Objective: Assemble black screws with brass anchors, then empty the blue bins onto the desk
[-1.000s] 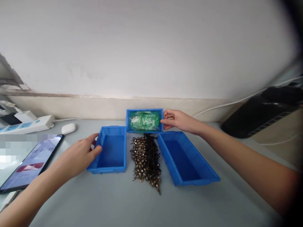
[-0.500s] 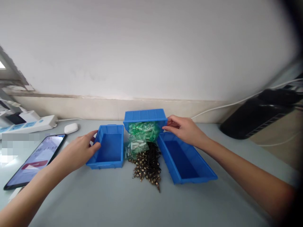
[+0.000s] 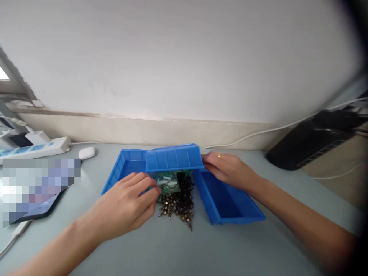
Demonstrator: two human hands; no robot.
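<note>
since a second ago your right hand has upended the small bin, clamped on its edge. green packets lie over the screws; your left hand, fingers loosely apart, touches them. packets could scatter off the bench.

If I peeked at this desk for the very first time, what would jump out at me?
The bright blue bin tipped upside down in the middle, held at its right end by the right hand. Under it lie green packets on a dark pile of screws, where the left hand reaches in. Two more blue bins sit on either side, the left bin and the right bin.
</note>
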